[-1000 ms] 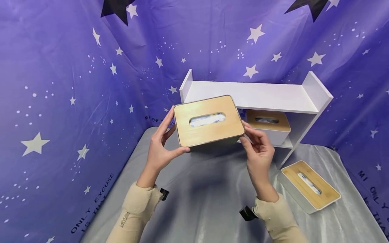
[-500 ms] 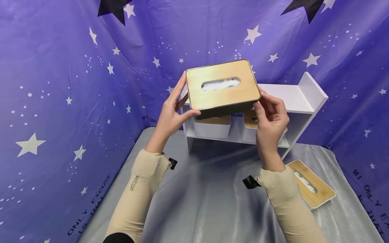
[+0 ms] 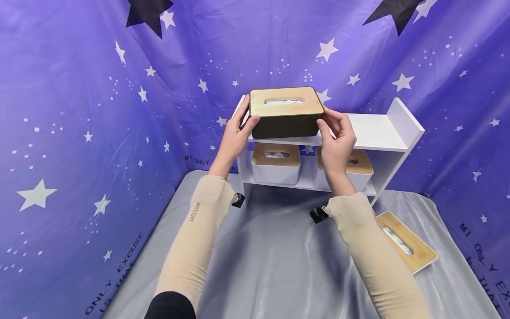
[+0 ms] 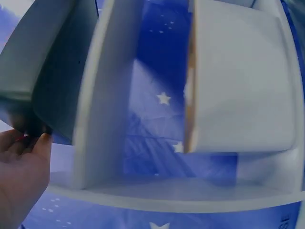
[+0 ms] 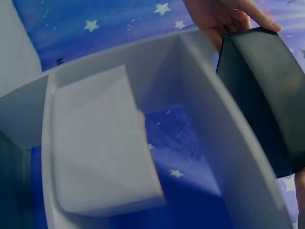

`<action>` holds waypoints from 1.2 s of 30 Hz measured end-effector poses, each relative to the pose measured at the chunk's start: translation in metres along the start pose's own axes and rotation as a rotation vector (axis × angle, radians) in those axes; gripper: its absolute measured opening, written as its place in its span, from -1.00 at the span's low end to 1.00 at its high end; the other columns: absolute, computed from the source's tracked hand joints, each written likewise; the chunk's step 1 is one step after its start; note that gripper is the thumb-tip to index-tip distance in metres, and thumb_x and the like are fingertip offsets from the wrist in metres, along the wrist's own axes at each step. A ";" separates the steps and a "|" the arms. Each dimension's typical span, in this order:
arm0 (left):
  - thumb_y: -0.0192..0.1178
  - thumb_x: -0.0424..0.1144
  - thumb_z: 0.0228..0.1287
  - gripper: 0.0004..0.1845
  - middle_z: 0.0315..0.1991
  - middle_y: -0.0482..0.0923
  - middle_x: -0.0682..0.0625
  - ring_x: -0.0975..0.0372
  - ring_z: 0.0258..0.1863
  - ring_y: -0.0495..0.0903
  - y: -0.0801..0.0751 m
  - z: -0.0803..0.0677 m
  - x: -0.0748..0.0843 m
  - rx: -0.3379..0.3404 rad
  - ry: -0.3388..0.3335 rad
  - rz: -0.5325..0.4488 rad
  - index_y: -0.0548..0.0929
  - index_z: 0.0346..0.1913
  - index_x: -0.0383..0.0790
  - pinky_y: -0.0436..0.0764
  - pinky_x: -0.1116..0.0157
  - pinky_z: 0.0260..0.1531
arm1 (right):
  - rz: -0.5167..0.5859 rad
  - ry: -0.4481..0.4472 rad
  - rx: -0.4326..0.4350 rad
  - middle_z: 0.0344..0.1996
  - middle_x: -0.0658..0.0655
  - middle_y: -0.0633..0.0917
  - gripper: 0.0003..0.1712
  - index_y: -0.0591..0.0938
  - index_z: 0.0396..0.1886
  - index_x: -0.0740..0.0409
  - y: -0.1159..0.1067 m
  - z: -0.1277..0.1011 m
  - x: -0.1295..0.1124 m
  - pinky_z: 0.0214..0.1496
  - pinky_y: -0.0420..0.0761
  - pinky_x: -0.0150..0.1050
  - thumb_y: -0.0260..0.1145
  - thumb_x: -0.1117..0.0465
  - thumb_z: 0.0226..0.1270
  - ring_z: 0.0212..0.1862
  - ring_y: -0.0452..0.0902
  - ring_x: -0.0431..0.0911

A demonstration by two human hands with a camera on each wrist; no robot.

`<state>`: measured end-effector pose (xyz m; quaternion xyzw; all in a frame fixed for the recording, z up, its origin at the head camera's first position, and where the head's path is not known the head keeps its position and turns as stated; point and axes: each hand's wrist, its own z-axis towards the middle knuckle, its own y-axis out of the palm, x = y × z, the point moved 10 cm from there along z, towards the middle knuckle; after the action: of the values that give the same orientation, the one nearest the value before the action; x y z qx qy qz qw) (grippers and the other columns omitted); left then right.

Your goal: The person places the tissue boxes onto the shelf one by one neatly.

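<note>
A dark tissue box [image 3: 286, 119] with a wooden lid and a slot on top is held level over the left part of the white shelf unit's top board [image 3: 374, 132]. It is on the board or just above it; I cannot tell which. My left hand [image 3: 248, 114] grips its left end and my right hand [image 3: 327, 120] grips its right end. In the left wrist view my left hand's fingertips [image 4: 42, 142] press the dark box [image 4: 43, 81] beside the shelf board [image 4: 102, 95]. The right wrist view shows the dark box [image 5: 264, 95] above the shelf.
Two white tissue boxes with wooden lids, one on the left [image 3: 276, 165] and one on the right [image 3: 358, 170], stand on the lower shelf. Another one [image 3: 404, 241] lies on the grey table cloth [image 3: 271, 266] at the right. Purple starry fabric walls the space in.
Both hands have lifted the dark tissue box away from me and lowered it onto the left part of the top shelf board; both arms are stretched further forward.
</note>
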<state>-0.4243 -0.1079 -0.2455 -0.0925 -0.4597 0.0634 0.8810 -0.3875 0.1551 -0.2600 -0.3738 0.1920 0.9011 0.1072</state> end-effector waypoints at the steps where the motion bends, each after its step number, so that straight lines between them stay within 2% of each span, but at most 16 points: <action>1: 0.09 -0.27 0.50 -0.35 0.58 0.10 -0.07 0.20 0.58 0.09 0.001 0.000 -0.005 0.003 -0.015 -0.004 0.15 0.56 -0.20 0.17 0.35 0.56 | -0.024 0.005 -0.011 0.02 0.19 0.76 -0.66 0.68 0.05 0.30 0.001 0.000 0.003 0.10 0.70 -0.39 0.41 0.31 0.29 0.03 0.71 -0.23; 5: 0.03 -0.26 0.54 -0.38 0.56 0.14 -0.15 0.15 0.54 0.19 0.004 -0.003 -0.014 0.007 -0.061 -0.054 0.13 0.55 -0.31 0.24 0.33 0.53 | -0.138 -0.002 -0.059 0.01 0.16 0.77 -0.68 0.73 0.05 0.17 0.005 -0.001 0.004 0.04 0.70 -0.46 0.42 0.27 0.30 0.01 0.72 -0.25; 9: 0.02 -0.24 0.54 -0.41 0.53 0.20 -0.20 0.12 0.52 0.25 -0.001 -0.003 -0.007 0.047 -0.091 -0.027 0.19 0.52 -0.35 0.27 0.33 0.52 | -0.244 -0.030 -0.100 -0.01 0.11 0.79 -0.70 0.76 0.03 0.12 0.010 -0.001 -0.012 0.00 0.69 -0.50 0.41 0.26 0.30 0.02 0.74 -0.16; 13: 0.04 -0.22 0.54 -0.44 0.51 0.26 -0.16 0.14 0.51 0.27 -0.006 -0.005 -0.001 0.107 -0.151 0.009 0.27 0.49 -0.33 0.27 0.35 0.51 | -0.267 -0.046 -0.117 -0.02 0.08 0.79 -0.70 0.76 0.03 0.11 0.011 -0.001 -0.018 -0.01 0.69 -0.51 0.42 0.24 0.30 0.02 0.74 -0.14; 16: 0.04 -0.22 0.53 -0.46 0.50 0.29 -0.13 0.16 0.51 0.26 -0.010 -0.006 0.000 0.153 -0.203 0.022 0.32 0.47 -0.30 0.26 0.37 0.51 | -0.267 -0.054 -0.127 -0.02 0.04 0.79 -0.70 0.76 0.03 0.07 0.013 -0.001 -0.014 0.00 0.69 -0.50 0.43 0.22 0.30 0.02 0.73 -0.19; 21: -0.01 -0.27 0.54 -0.48 0.50 0.28 -0.13 0.16 0.54 0.21 -0.010 -0.005 -0.003 0.194 -0.250 0.039 0.30 0.48 -0.31 0.16 0.40 0.55 | -0.301 -0.063 -0.146 0.00 0.04 0.79 -0.70 0.76 0.04 0.06 0.017 -0.003 -0.011 -0.02 0.69 -0.51 0.41 0.24 0.31 0.03 0.73 -0.17; 25: -0.08 -0.29 0.56 -0.46 0.53 0.22 -0.16 0.13 0.56 0.14 -0.004 -0.007 -0.005 0.197 -0.253 0.056 0.23 0.51 -0.33 0.09 0.37 0.58 | -0.353 -0.080 -0.165 0.05 0.06 0.76 -0.67 0.74 0.09 0.06 0.019 -0.005 -0.010 0.01 0.72 -0.43 0.39 0.26 0.33 0.06 0.72 -0.12; 30: -0.03 -0.31 0.53 -0.40 0.57 0.13 -0.14 0.14 0.59 0.07 0.006 -0.017 -0.006 0.198 -0.201 0.026 0.15 0.54 -0.34 0.11 0.31 0.59 | -0.394 -0.067 -0.201 0.11 0.07 0.73 -0.59 0.69 0.17 0.04 0.016 -0.011 -0.005 0.07 0.73 -0.26 0.39 0.26 0.33 0.09 0.71 -0.08; 36: 0.01 -0.26 0.52 -0.33 0.61 0.01 -0.11 0.18 0.61 -0.03 0.016 -0.033 0.002 0.178 -0.146 -0.046 0.05 0.58 -0.28 0.08 0.24 0.61 | -0.378 -0.089 -0.209 0.03 0.15 0.77 -0.59 0.68 0.16 0.15 0.005 -0.020 -0.008 0.05 0.71 -0.40 0.38 0.32 0.32 0.04 0.74 -0.01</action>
<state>-0.3963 -0.0952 -0.2656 0.0014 -0.5171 0.0900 0.8512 -0.3710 0.1418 -0.2658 -0.3720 0.0190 0.8956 0.2431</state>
